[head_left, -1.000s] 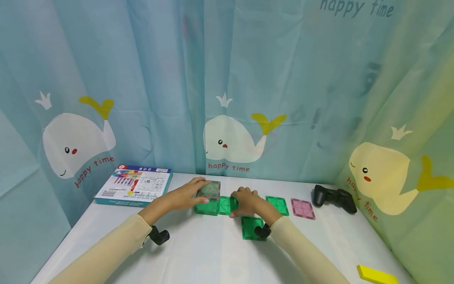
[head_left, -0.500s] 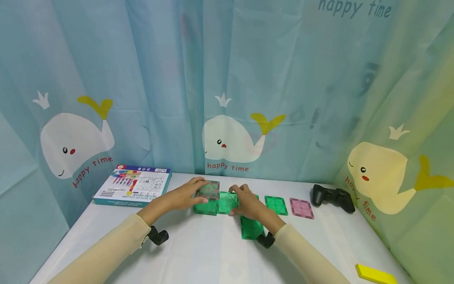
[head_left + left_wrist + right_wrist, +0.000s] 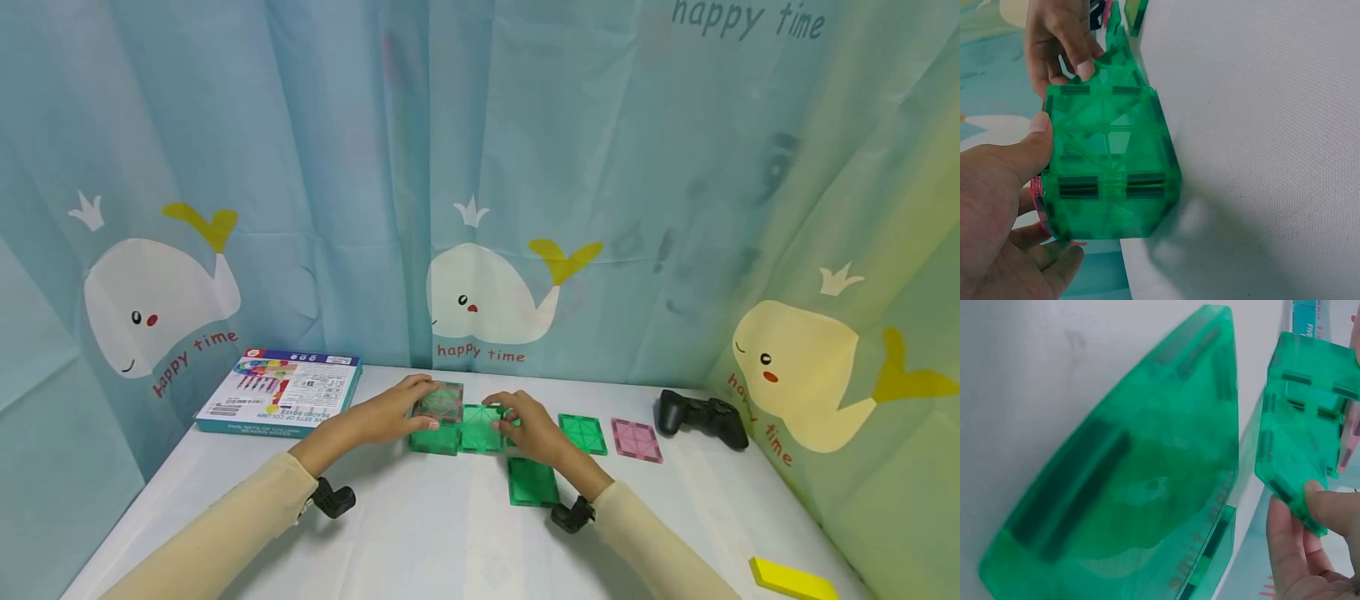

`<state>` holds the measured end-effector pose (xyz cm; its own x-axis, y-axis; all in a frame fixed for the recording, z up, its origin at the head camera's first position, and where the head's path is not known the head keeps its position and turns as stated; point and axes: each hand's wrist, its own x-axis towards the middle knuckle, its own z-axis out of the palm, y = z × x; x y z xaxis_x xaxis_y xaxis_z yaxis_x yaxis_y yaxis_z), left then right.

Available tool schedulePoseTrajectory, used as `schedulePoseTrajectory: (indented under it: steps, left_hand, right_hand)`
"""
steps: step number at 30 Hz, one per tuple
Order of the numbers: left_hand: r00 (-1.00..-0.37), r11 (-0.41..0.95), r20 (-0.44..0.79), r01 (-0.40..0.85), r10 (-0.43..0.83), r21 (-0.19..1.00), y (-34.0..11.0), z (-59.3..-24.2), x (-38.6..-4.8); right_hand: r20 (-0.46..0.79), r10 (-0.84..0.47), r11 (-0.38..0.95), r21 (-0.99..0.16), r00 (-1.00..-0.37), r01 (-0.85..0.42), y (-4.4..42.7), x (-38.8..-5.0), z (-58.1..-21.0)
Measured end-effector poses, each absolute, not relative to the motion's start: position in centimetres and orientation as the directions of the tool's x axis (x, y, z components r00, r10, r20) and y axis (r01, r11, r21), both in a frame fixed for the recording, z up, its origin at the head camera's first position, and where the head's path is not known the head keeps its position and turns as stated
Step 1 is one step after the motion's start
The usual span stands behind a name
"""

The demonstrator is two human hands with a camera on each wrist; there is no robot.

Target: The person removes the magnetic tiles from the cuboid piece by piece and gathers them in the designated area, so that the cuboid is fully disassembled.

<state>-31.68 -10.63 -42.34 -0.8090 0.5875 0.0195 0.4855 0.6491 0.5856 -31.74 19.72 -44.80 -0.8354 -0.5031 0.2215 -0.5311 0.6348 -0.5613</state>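
Observation:
The left hand (image 3: 397, 410) grips a small block of joined tiles, with a pink tile (image 3: 441, 403) on top and a green face (image 3: 435, 440) in front; the left wrist view shows its thumb at the edge of the green block (image 3: 1107, 150). Against the block's right side is a clear green tile (image 3: 481, 429). At that tile's right edge the right hand (image 3: 531, 427) has its fingers bent, and in the right wrist view its thumb and fingers (image 3: 1316, 540) pinch the green edge. Another green tile, behind the right hand, is partly hidden.
Close in front of the right hand lies a green tile (image 3: 533, 482). Further right are a green tile (image 3: 582, 434), a pink tile (image 3: 637, 440) and a black game controller (image 3: 702, 418). A yellow block (image 3: 793, 578) lies front right, a flat box (image 3: 281, 393) back left.
The right hand has shifted slightly right, its wrist swinging outward. The clear green tile beside the block shows larger and less covered. The left hand has kept its grip and place.

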Motion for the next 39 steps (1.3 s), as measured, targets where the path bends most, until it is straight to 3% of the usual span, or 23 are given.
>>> schedulePoseTrajectory:
  steps: [13,19,26,39]
  left_hand:
    - [-0.806,0.651,0.016,0.489,0.591,0.581,-10.7,-42.2,-31.6]
    - [-0.805,0.647,0.027,0.495,0.592,0.58,-10.6,-42.3,-31.6]
    - [-0.806,0.645,0.024,0.49,0.591,0.587,-10.7,-42.3,-31.6]
    - [-0.806,0.643,0.02,0.487,0.592,0.591,-10.6,-42.4,-31.6]
  right_hand:
    - [0.298,-0.448,0.572,-0.63,-0.843,-0.526,22.7,-31.8,-43.0]
    - [0.237,-0.439,0.581,-0.661,-0.866,-0.475,26.5,-30.6,-41.3]
    - [0.061,-0.487,0.546,-0.757,-0.871,-0.358,31.6,-28.1,-40.3]
    - [-0.113,-0.491,0.568,-0.793,-0.864,-0.219,36.6,-24.7,-42.2]
